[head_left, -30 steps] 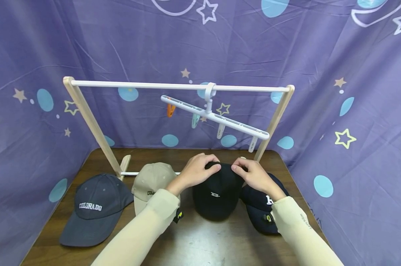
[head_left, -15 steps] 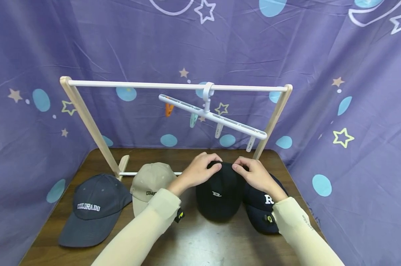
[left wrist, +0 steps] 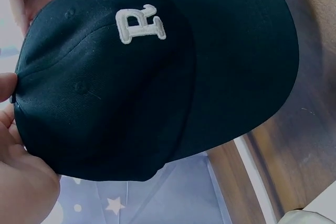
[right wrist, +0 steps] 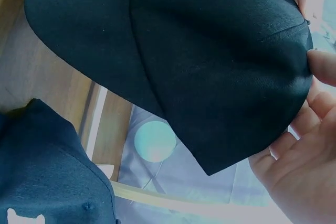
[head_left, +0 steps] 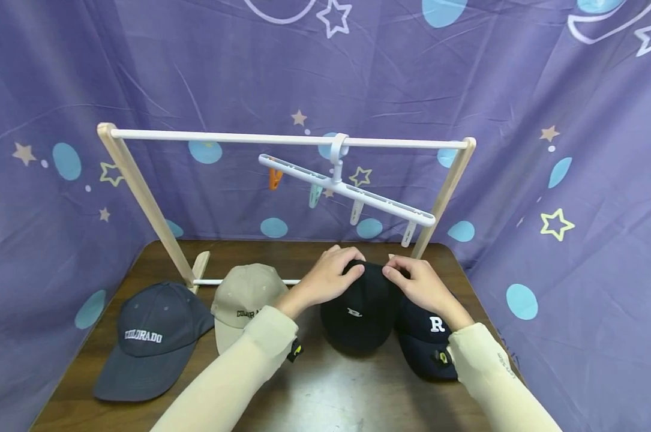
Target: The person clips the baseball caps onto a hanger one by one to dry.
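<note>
Two hands hold the black cotton baseball cap with a white embroidered letter (head_left: 360, 306) at lower centre of the head view. The left hand (head_left: 325, 281) curls over the back of the crown from the left, and the right hand (head_left: 419, 284) pinches the same back edge from the right, so each grip is clamped on the cap. In the left wrist view the cap (left wrist: 157, 72) fills the frame, its brim pointing right, with the left hand's fingers (left wrist: 21, 166) at its lower left edge. In the right wrist view the right hand's fingers (right wrist: 315, 66) meet the cap (right wrist: 210, 66) at the right.

The cap sits above the dark wooden table (head_left: 325, 390), between a beige cap (head_left: 244, 294) on its left and a navy cap marked R (head_left: 428, 336) on its right. A grey cap lettered COLORADO (head_left: 152, 336) lies at lower left. Behind stands a wooden rack with a white rail (head_left: 222, 138), carrying a white plastic clip hanger (head_left: 352, 192).
</note>
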`<state>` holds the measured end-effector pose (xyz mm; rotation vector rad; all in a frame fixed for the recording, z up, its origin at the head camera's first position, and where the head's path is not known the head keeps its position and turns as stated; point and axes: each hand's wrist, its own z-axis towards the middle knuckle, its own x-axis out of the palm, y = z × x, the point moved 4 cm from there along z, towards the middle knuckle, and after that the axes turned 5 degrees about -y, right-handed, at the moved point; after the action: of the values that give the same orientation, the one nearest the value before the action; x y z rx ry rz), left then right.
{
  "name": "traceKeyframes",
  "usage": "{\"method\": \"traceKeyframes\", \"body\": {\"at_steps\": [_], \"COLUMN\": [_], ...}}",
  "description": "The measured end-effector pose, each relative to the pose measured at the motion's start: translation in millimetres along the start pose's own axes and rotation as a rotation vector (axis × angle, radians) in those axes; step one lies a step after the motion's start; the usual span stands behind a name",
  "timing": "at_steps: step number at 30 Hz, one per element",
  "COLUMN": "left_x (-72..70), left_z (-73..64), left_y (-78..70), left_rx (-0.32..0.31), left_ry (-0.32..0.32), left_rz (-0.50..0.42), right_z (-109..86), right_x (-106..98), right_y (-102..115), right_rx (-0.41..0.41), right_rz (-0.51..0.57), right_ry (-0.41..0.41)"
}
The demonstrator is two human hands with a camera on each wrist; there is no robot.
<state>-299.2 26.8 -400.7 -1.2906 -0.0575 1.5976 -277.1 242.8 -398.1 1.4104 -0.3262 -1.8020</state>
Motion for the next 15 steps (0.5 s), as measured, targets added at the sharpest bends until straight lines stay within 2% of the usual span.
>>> {"method": "traceKeyframes", "body": {"at_steps": [5, 15], "left_x": [0.4, 2.4], "left_z": [1.9, 3.8], "left_y": [-5.6, -10.3], "left_rx": [0.007, -0.006], "left_ry": [-0.002, -0.026], "left_rz": [0.0, 0.009], "right_z": [-3.7, -4.2], "right_x": [-5.1, -11.5], "right_y": [-2.0, -6.1], "right_rx": [0.006, -0.006], "right_rz": [-0.025, -0.047], "right_ry": [-0.027, -0.023]}}
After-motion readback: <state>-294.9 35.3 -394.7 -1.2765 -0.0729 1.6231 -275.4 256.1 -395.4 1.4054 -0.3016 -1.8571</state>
